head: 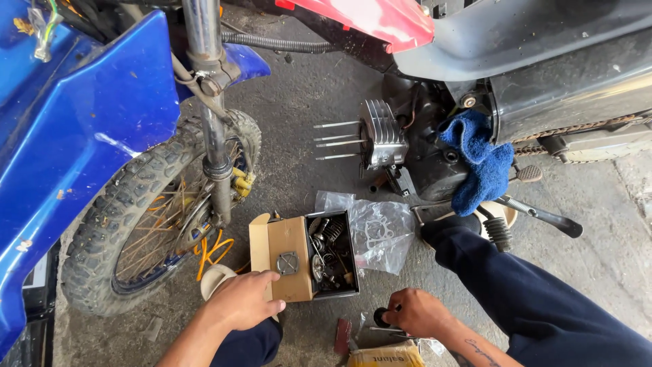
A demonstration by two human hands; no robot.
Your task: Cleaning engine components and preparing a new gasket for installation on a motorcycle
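My left hand (243, 301) rests on the near edge of a brown cardboard box flap (288, 261) that carries a small round metal cap (287, 263). Beside the flap sits a black tray (336, 255) filled with springs and small engine parts. My right hand (415, 312) is low on the concrete floor, fingers curled around a small dark round part (382, 317), with thin metal tools lying under it. A clear plastic bag with gaskets (375, 234) lies just beyond the tray.
A blue motorcycle's front wheel (153, 217) and fork (214, 136) stand at left. At right, a second bike's engine with a finned cylinder and long studs (380, 139), a blue rag (479, 160), footpeg (501, 232) and my dark-trousered leg (530, 299).
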